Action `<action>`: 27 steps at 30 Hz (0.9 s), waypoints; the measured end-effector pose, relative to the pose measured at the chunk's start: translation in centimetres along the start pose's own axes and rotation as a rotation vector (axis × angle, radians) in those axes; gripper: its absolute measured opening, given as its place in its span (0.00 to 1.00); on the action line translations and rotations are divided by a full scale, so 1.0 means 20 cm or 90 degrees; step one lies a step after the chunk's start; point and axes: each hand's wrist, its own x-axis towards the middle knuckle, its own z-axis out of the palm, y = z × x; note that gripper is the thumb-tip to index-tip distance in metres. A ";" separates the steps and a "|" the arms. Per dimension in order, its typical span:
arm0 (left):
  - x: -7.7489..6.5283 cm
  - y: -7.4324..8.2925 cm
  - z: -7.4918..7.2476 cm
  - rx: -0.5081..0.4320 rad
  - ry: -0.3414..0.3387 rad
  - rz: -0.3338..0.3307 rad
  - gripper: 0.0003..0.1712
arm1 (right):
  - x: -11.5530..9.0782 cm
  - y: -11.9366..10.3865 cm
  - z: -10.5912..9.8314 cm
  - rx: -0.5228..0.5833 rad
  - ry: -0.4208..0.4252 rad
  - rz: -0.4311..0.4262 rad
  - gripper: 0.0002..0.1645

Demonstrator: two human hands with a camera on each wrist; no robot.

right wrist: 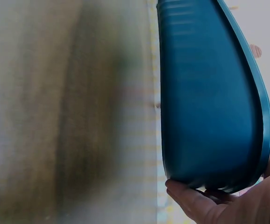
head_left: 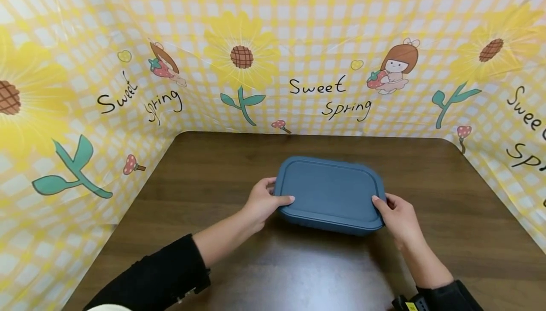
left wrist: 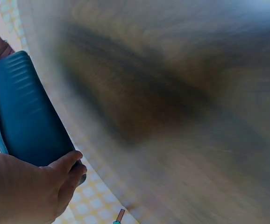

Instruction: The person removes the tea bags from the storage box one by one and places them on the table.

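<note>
A blue rectangular lidded container (head_left: 329, 188) is held level or nearly so between both hands, raised above the table. My left hand (head_left: 261, 202) grips its left end, thumb on top of the lid and fingers underneath. At the right end my right hand (head_left: 401, 217) holds on in the same way, with the thumb on the lid's edge. In the left wrist view, the container's ribbed side (left wrist: 30, 112) shows, with fingertips curled under its base. The right wrist view shows the container's side (right wrist: 209, 102) and lid rim, its underside apart from the tabletop. Its contents are hidden.
The brown wooden table (head_left: 222, 159) lies beneath the container. A yellow checked cloth (head_left: 315, 26) with flower prints rises along the table's back and both sides. A white rounded object (head_left: 110, 307) barely enters at the bottom left.
</note>
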 end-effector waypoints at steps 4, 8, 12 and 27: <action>-0.07 -0.03 -0.05 0.000 -0.008 -0.012 0.42 | -0.04 0.00 0.02 -0.001 -0.024 -0.009 0.31; -0.12 -0.08 -0.09 0.010 -0.007 -0.018 0.43 | -0.07 0.02 0.04 0.004 -0.045 -0.015 0.31; -0.15 -0.12 -0.11 0.022 0.000 -0.014 0.43 | -0.08 0.04 0.06 0.024 -0.061 -0.012 0.31; -0.16 -0.20 -0.12 0.045 0.026 -0.010 0.43 | -0.04 0.11 0.13 0.034 -0.078 -0.022 0.31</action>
